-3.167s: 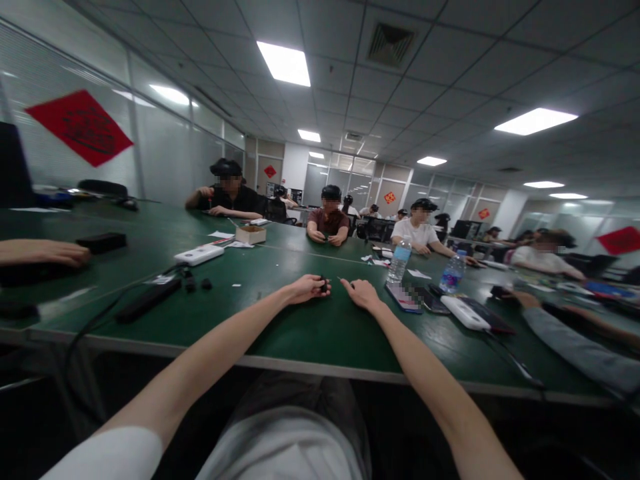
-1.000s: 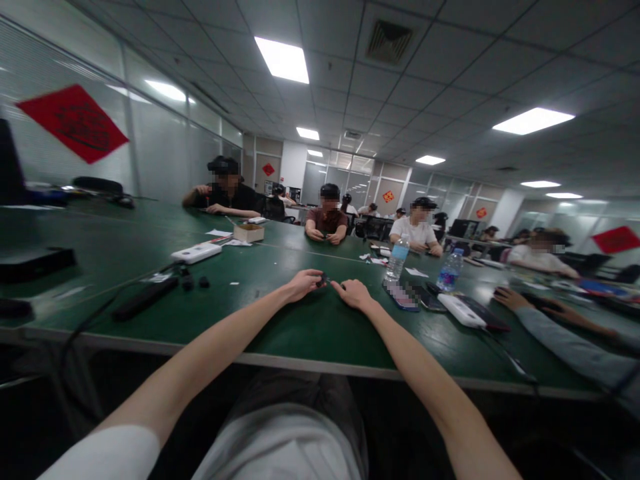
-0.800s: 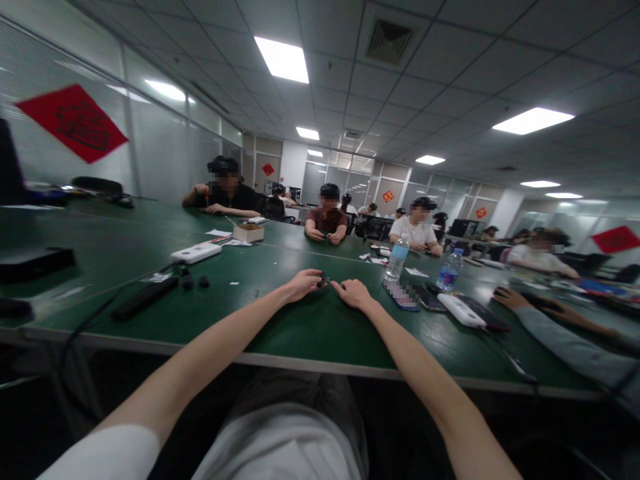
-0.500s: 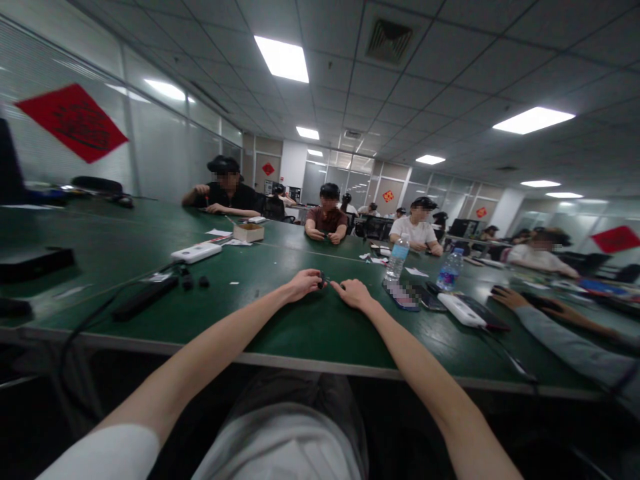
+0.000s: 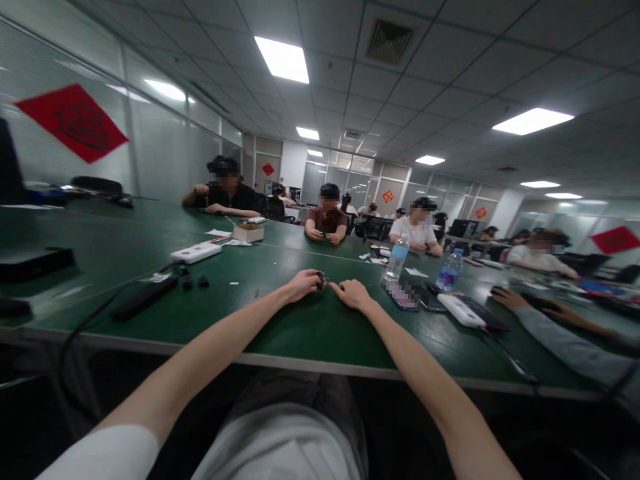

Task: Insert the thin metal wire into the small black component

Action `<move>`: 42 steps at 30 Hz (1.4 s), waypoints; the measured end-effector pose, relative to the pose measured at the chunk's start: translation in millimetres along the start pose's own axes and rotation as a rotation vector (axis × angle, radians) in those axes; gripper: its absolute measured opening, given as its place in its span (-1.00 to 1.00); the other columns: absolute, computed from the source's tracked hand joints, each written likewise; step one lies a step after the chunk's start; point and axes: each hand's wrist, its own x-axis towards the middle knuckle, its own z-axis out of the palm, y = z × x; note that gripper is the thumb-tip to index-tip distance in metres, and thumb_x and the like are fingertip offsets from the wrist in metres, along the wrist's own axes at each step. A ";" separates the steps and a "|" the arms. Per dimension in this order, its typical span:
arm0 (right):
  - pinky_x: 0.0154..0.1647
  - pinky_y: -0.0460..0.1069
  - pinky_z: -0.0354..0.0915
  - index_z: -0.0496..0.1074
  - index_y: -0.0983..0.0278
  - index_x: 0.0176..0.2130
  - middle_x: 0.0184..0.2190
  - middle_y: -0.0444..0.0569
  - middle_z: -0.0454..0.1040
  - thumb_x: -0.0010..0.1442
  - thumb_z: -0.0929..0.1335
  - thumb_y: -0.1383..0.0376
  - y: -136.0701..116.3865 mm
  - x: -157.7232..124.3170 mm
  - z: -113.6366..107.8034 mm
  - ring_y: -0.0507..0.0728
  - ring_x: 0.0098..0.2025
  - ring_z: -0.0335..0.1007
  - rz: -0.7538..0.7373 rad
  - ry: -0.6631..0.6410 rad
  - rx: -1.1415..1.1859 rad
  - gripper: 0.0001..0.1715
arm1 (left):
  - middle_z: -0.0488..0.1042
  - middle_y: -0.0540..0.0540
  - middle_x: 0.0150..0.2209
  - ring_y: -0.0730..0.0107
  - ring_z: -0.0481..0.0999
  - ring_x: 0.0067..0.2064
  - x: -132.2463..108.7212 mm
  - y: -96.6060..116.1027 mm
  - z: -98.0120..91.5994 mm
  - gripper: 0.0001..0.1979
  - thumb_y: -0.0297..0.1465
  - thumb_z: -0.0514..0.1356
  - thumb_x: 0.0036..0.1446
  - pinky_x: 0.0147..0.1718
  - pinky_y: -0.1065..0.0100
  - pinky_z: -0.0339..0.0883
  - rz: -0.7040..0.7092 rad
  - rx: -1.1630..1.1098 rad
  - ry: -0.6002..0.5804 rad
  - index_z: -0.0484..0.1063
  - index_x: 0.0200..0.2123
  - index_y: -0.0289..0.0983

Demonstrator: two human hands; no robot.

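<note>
My left hand [image 5: 303, 285] is closed around a small black rounded object [image 5: 321, 281] that sticks out at its fingertips, above the green table [image 5: 295, 333]. A short gap to the right, my right hand [image 5: 353, 294] rests low with its thumb pointing toward that object. Its other fingers are curled, and a small dark bit shows between them and the thumb, too small to name. The two hands do not touch each other.
Left of my hands are a black power strip [image 5: 145, 298], small black pieces [image 5: 187, 280], a white power bank [image 5: 197, 252] and an open cardboard box [image 5: 249, 232]. To the right stand water bottles [image 5: 397, 259], phones [image 5: 401, 295] and another white device [image 5: 461, 311]. A neighbour's hand [image 5: 507, 298] lies farther right.
The black object in my left hand has turned slightly and sits a touch farther left. My right hand has hardly moved.
</note>
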 end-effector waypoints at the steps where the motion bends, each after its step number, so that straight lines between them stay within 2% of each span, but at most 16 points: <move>1: -0.09 -0.01 0.27 0.56 0.24 -0.22 -0.18 0.12 0.56 0.24 -0.05 -0.29 -0.1 -0.1 -0.1 0.23 -0.09 0.45 -0.004 0.000 -0.001 -0.06 | 0.53 -0.17 -0.31 0.41 0.54 -0.33 -0.3 0.2 0.1 -0.80 -0.61 0.25 -0.02 -0.24 0.36 0.45 -0.002 0.001 0.003 0.46 -0.25 -0.38; 13: -0.13 -0.03 0.26 0.56 0.25 -0.24 -0.17 0.12 0.56 0.23 -0.08 -0.30 -0.1 -0.1 0.5 0.21 -0.11 0.45 -0.011 0.006 0.003 -0.03 | 0.50 -0.26 -0.12 0.27 0.59 -0.26 1.3 -1.9 -5.0 -0.79 -0.46 0.26 0.09 -0.28 0.22 0.53 -0.038 0.023 -0.016 0.41 -0.17 -0.33; 21: -0.12 -0.04 0.24 0.57 0.24 -0.23 -0.17 0.11 0.55 0.23 -0.06 -0.29 1.0 0.0 0.6 0.21 -0.10 0.44 -0.031 -0.001 0.005 -0.05 | 0.49 -0.26 -0.10 0.26 0.60 -0.26 2.6 -3.6 -8.0 -0.61 -0.53 0.25 0.11 -0.24 0.20 0.52 -0.021 0.007 -0.024 0.33 0.02 -0.29; 26: -0.11 -0.04 0.25 0.56 0.24 -0.23 -0.19 0.11 0.56 0.22 -0.08 -0.30 -0.6 0.4 0.6 0.20 -0.11 0.45 -0.033 -0.019 -0.023 -0.02 | 0.49 -0.20 -0.12 0.30 0.60 -0.26 0.8 -1.3 -8.6 -0.49 -0.56 0.22 0.11 -0.25 0.22 0.51 -0.008 0.017 -0.038 0.28 0.14 -0.20; 35: -0.11 -0.01 0.27 0.56 0.23 -0.23 -0.20 0.11 0.56 0.22 -0.10 -0.30 0.5 -1.1 -0.3 0.22 -0.11 0.46 -0.061 -0.004 -0.046 -0.01 | 0.50 -0.20 -0.15 0.32 0.59 -0.28 0.8 -1.2 -7.7 -0.59 -0.51 0.21 0.17 -0.24 0.22 0.51 0.013 0.012 -0.014 0.36 0.10 -0.24; 42: -0.13 0.00 0.27 0.56 0.24 -0.22 -0.21 0.14 0.56 0.20 -0.10 -0.32 5.4 0.2 -0.9 0.24 -0.12 0.45 -0.061 -0.021 -0.065 0.01 | 0.50 -0.21 -0.15 0.30 0.60 -0.28 1.8 -1.3 -9.4 -0.57 -0.53 0.20 0.16 -0.22 0.18 0.51 0.028 -0.001 -0.007 0.35 0.12 -0.26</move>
